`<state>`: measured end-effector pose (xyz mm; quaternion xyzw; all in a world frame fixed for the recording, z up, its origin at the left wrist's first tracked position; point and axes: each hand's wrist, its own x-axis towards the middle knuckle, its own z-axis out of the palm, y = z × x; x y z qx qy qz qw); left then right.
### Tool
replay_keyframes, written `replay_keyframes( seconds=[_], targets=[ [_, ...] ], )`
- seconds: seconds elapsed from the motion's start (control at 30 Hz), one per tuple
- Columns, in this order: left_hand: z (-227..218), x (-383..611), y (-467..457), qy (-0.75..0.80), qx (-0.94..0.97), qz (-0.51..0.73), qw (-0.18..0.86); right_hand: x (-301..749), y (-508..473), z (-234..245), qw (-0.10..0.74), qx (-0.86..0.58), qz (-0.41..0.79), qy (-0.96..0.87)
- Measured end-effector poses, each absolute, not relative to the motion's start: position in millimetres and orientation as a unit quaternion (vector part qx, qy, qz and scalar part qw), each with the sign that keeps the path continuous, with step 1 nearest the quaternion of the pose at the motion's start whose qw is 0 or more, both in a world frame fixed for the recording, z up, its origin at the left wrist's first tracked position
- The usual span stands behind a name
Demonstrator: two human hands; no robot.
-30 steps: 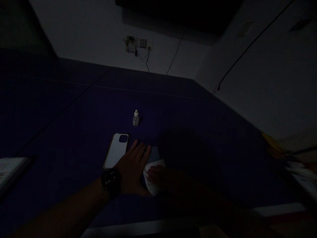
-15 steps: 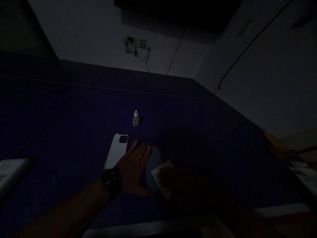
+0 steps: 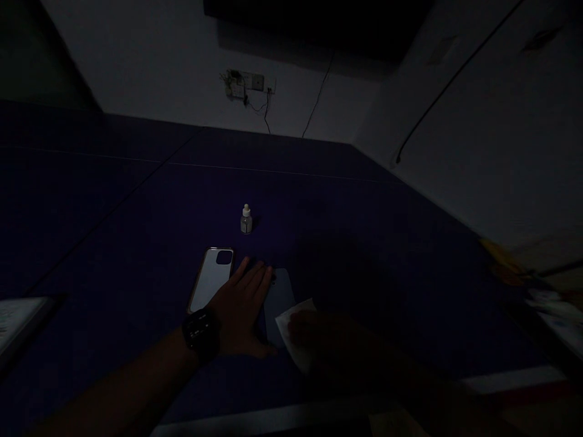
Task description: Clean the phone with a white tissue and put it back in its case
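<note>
- The left hand [image 3: 241, 311] is held open and flat, palm down, with the fingers spread towards the back of the desk [image 3: 136, 237]. Its thumb side is laid against the left side of the blue-grey phone [image 3: 279, 297]; firm contact cannot be confirmed in this light.
- A black smartwatch [image 3: 200, 332] is worn on the left wrist.
- The right hand [image 3: 330, 340] is seen only as a dark shape in heavy shadow, placed on a white wipe [image 3: 295, 332]. Whether its fingers are closed on the wipe cannot be told.
- The white wipe is laid over the lower right part of the phone, with one corner extending past the phone's edge.
- The phone is laid flat between the two hands, nearer the front edge of the desk than the back edge.
- A phone case [image 3: 210, 279] with a pale back and a thin gold-toned rim is laid flat just beside the left hand, on its far left side.
- A small dropper bottle [image 3: 246, 220] with a white cap is stood upright beyond the hands, well apart from them.
- A white booklet [image 3: 18, 321] is placed at the left edge of the desk, and loose papers [image 3: 551, 315] are seen at the right edge.
- A wall socket panel [image 3: 241, 84] with trailing cables [image 3: 266, 115] is mounted above the back edge.
</note>
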<state>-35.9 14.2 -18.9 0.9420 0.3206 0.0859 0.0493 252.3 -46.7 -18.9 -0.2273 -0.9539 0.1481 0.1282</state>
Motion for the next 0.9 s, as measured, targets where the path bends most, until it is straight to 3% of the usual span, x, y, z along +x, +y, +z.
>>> replay_keyframes(
  seconds=[0.1, 0.27, 0.4, 0.53, 0.7, 0.9],
  targets=[
    [-21.1, -36.4, 15.0, 0.315, 0.944, 0.092, 0.045, 248.8, -44.8, -13.3, 0.117, -0.193, 0.172, -0.959],
    [-23.2, -36.1, 16.0, 0.316, 0.944, 0.087, 0.038, 245.4, -35.7, -5.7, 0.124, -0.277, 0.142, -0.942],
    [-20.9, -35.1, 15.1, 0.317, 0.944, 0.081, 0.046, 242.7, -35.2, -4.1, 0.104, -0.197, 0.17, -0.96],
    [-18.8, -35.0, 14.1, 0.318, 0.944, 0.071, 0.05, 239.1, -35.0, -2.9, 0.108, -0.276, 0.133, -0.946],
    [-20.6, -35.4, 15.0, 0.323, 0.941, 0.086, 0.046, 239.7, -34.7, -10.9, 0.115, -0.165, 0.136, -0.97],
    [-13.7, -31.4, 11.5, 0.349, 0.929, 0.123, 0.001, 243.6, -27.7, -29.2, 0.122, -0.271, 0.124, -0.947]
  ],
)
